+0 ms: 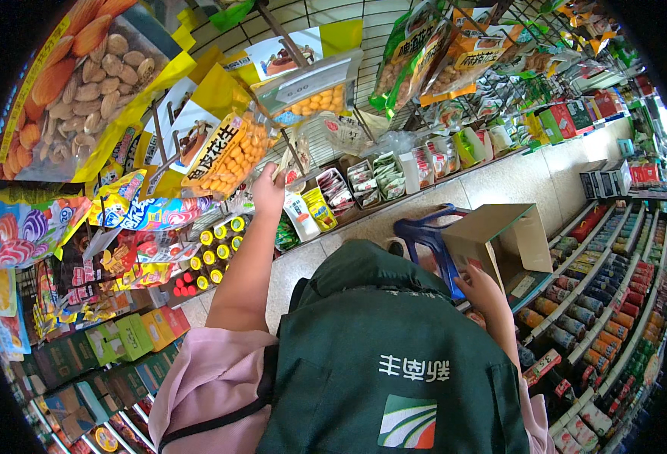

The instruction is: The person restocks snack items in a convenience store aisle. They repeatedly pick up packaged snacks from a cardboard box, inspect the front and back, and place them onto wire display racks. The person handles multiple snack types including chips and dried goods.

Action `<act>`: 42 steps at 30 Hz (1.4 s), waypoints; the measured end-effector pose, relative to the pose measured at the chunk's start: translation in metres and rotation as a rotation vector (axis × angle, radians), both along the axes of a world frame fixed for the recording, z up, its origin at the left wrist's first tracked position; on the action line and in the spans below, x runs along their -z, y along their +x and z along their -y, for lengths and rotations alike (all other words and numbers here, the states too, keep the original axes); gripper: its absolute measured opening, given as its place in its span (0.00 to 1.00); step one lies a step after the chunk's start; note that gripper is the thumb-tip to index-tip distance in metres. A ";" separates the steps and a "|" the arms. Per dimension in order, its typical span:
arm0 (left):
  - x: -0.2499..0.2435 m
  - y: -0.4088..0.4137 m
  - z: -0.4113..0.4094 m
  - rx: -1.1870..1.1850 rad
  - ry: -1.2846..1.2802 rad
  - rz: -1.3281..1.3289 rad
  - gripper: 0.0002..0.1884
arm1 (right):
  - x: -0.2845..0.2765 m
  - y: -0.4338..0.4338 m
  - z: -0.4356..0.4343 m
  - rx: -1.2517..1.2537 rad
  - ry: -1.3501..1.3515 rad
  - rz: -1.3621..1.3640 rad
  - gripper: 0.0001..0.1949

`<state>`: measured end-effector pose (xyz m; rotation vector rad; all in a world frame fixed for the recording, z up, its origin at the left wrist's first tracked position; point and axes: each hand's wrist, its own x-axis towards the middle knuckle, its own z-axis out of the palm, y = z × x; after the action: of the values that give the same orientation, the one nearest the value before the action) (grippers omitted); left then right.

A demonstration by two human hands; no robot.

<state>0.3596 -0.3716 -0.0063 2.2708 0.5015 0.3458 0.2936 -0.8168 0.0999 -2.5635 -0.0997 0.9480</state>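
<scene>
My left hand is raised to the hanging snacks, its fingertips at the lower right edge of a bag of coated peanuts. Whether the fingers grip that bag or only touch it is unclear. A clear price-tag holder juts out above, and a pale packet hangs just right of the hand. Low on my right side, my right hand has its fingers apart, close to an open cardboard box and a blue plastic stool. Nothing shows in its grasp; contact with the box is hard to judge.
A large almond bag and candy bags hang at left on a wire rack. Yellow-lidded jars and boxes of small packets line the lower shelf. Canned-drink shelves curve along the right of the tiled floor.
</scene>
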 end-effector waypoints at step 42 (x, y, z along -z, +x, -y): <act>-0.183 -0.105 0.263 0.088 -1.243 0.369 0.24 | -0.021 0.039 0.020 0.220 1.482 -0.388 0.21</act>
<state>0.2550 -0.6342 0.1766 0.9894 0.2783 0.2756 0.3329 -0.8367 0.1211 -0.9988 -0.2705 0.7719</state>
